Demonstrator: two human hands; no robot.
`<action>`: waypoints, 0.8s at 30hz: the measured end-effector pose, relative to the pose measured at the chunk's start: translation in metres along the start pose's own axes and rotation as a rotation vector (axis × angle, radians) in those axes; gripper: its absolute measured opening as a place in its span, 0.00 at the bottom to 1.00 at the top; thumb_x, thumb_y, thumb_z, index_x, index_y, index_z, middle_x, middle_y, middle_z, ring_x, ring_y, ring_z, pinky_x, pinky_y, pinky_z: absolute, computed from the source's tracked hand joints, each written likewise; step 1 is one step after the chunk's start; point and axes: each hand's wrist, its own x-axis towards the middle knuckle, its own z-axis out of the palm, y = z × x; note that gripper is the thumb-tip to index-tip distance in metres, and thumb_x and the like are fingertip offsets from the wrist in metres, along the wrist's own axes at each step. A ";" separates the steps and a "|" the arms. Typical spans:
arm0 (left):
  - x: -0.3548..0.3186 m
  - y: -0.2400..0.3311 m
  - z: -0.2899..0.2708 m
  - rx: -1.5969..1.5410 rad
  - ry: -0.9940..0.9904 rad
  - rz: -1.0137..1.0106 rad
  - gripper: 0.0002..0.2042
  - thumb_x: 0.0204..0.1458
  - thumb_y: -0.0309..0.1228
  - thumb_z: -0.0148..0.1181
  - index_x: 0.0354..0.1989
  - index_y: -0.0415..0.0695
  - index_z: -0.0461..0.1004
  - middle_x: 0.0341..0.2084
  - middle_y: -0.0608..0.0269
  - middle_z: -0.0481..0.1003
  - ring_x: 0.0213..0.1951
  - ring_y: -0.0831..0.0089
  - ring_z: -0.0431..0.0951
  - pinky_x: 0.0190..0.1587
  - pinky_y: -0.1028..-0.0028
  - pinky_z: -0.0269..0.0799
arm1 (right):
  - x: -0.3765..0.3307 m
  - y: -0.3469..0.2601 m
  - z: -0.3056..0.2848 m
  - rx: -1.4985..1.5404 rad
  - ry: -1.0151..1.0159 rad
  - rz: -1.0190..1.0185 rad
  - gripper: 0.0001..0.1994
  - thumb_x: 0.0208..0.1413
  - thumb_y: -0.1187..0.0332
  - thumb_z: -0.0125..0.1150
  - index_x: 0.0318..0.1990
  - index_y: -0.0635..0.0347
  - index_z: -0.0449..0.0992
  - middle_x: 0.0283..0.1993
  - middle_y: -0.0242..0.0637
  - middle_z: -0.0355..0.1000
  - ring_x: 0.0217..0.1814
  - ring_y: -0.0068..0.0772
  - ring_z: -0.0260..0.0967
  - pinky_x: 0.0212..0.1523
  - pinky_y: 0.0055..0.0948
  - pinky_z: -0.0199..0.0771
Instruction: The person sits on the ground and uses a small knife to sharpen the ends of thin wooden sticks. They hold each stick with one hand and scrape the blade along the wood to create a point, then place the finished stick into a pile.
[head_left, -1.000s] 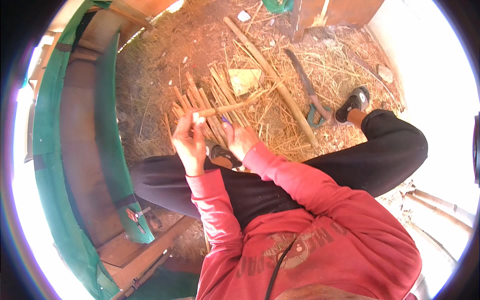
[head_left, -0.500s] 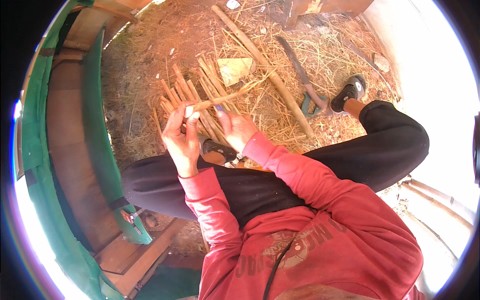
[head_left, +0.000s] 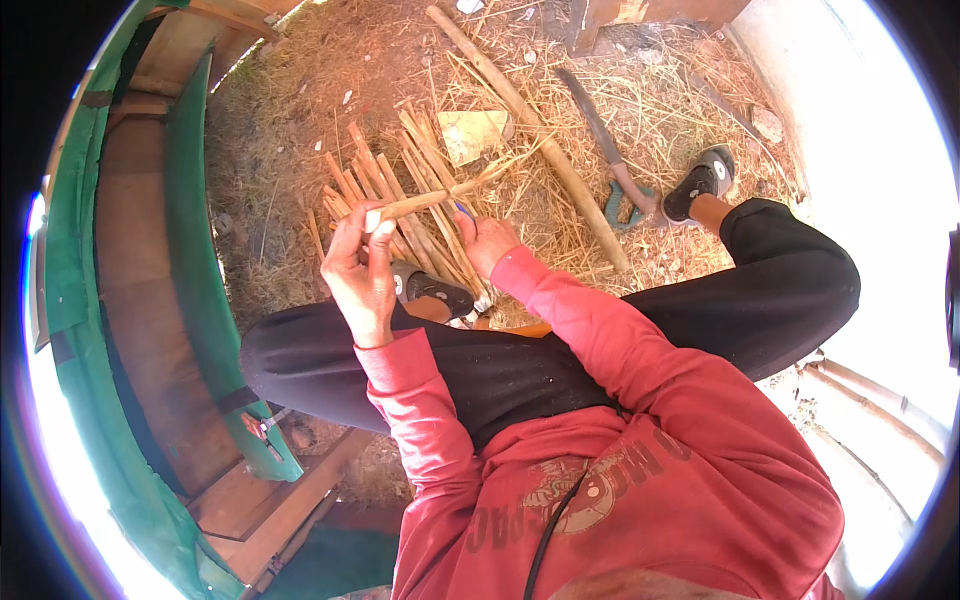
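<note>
My left hand [head_left: 358,285] pinches the near end of a thin wooden stick [head_left: 412,205], held slantwise toward the upper right. Its far end is split into pale, frayed strands. Close under the stick, my right hand [head_left: 488,245] is closed around a small tool with a blue part [head_left: 463,209]. Most of that tool is hidden, so its kind does not show. Below both hands, a bundle of cut sticks [head_left: 366,158] lies on the ground beside my left foot [head_left: 440,292].
A long round pole [head_left: 560,165] lies across the straw-strewn ground. Right of it are a machete [head_left: 592,115] and a green loop [head_left: 622,210], near my right shoe [head_left: 705,180]. A yellowish flat block [head_left: 472,137] sits beyond the sticks. A green-edged wooden structure [head_left: 185,250] stands at left.
My right hand has moved slightly right along the stick with the blue tool. My left hand keeps its hold, almost in place.
</note>
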 end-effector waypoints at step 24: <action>0.002 0.006 0.010 -0.053 0.031 -0.011 0.10 0.59 0.31 0.61 0.45 0.40 0.77 0.27 0.70 0.69 0.24 0.84 0.65 0.26 0.80 0.60 | 0.005 -0.004 -0.003 0.095 0.100 0.115 0.27 0.68 0.50 0.43 0.35 0.67 0.79 0.30 0.59 0.76 0.34 0.66 0.73 0.39 0.53 0.75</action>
